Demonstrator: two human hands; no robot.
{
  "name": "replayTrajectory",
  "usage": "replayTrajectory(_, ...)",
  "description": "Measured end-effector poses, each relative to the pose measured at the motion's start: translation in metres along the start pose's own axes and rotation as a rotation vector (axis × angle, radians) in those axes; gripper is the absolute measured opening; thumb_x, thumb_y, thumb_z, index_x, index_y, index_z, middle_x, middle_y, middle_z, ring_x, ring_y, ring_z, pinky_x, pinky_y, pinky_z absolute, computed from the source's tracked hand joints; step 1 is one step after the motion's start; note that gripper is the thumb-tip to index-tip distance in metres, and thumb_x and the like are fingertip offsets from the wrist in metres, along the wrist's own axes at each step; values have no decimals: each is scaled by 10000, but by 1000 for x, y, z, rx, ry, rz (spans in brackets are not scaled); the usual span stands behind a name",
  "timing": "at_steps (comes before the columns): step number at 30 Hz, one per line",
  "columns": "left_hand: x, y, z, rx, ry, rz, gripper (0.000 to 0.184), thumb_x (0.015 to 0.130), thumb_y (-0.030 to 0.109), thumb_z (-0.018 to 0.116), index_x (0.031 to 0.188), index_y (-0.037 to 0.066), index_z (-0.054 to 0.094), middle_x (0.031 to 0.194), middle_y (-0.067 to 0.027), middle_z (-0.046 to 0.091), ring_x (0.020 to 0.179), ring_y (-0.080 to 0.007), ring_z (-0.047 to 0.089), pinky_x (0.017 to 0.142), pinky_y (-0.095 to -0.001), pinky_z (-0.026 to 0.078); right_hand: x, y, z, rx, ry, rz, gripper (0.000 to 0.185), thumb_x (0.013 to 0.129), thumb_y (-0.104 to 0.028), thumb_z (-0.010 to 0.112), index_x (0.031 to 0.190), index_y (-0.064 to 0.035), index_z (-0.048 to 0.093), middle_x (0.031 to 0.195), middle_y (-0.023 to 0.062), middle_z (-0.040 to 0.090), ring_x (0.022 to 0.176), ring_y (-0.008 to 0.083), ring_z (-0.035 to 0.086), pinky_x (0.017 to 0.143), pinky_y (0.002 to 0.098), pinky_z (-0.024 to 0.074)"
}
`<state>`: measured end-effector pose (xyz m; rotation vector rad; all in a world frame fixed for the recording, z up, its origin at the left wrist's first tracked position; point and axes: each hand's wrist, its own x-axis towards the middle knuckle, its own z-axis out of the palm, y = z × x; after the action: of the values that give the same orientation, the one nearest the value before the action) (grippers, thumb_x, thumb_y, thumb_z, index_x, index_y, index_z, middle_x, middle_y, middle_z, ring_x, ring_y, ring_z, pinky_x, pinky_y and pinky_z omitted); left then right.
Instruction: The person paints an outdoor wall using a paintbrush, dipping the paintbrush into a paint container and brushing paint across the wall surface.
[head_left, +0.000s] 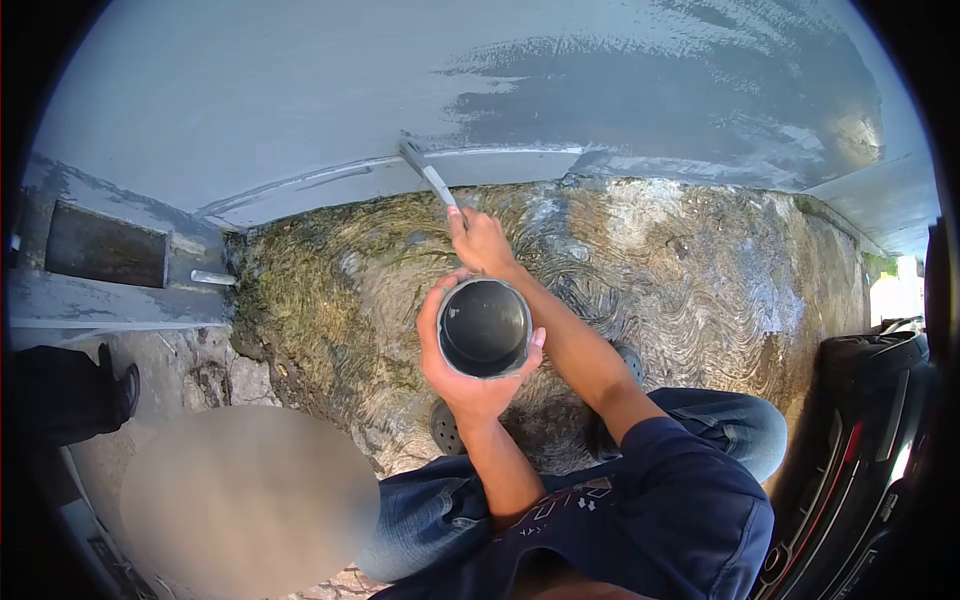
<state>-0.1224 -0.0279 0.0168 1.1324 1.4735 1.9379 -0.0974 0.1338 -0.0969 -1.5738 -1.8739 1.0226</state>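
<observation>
My left hand (470, 385) is wrapped round a round container (484, 328) with dark grey paint inside, held upright near the middle of the view. Just beyond it, my right hand (481, 241) grips the handle of a paint brush (428, 172). The bristles touch the lower part of the wall (300, 110), by a pale ledge line. Darker grey paint (650, 110) covers part of the wall to the right, with streaky edges.
Rough, mossy concrete ground (680, 270) lies between me and the wall. A dark rectangular opening (106, 245) and a short pipe (213, 277) are at the left. A black vehicle (850, 470) stands at the right, and a black bag-like object (65, 395) at the left.
</observation>
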Motion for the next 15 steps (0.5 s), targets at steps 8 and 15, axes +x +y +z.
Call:
replayTrajectory(8,1,-1,10,22,-14,20,917,519,94,926,1319,5,486,1276,-173,590,1137,-263,611,964,-369,503,23,129,-204,-884,268,8,455,999,-413,440,1012,-16,661,747,278,669,723,450,684,657,533,562)
replayTrajectory(15,-4,0,20,-17,-68,-6,917,515,1,885,1326,-26,458,1300,-176,564,1130,-242,593,977,-374,494,12,119,-201,-841,368,39,470,998,-374,446,936,42,655,722,277,664,688,453,682,635,516,570)
